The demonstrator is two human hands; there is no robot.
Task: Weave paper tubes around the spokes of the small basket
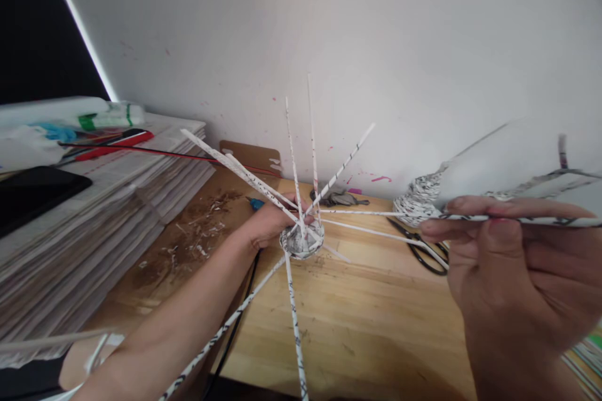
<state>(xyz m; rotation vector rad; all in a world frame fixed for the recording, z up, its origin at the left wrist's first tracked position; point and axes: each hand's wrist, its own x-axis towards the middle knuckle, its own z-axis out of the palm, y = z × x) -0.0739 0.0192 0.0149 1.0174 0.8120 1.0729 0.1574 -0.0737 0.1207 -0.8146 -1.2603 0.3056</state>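
Note:
A small round woven base (302, 244) of rolled newspaper sits above the wooden table, with several paper tubes (292, 319) fanning out from it. My left hand (277, 220) is closed on its far left rim, the fingers partly hidden behind the tubes. At the right, my right hand (508, 250) pinches a long printed paper tube (458, 217) between thumb and fingers. That tube lines up with one running from the base. Behind my right fingers stands a coiled newspaper piece (418, 197), narrowing toward its top.
Black-handled scissors (430, 257) lie beneath the right-hand tubes. Stacked newspapers (155, 200) fill the left, with a dark phone (42, 194) on top. Paper scraps (188, 232) litter a brown board. A grey cloth-like bundle (338, 198) rests by the white wall.

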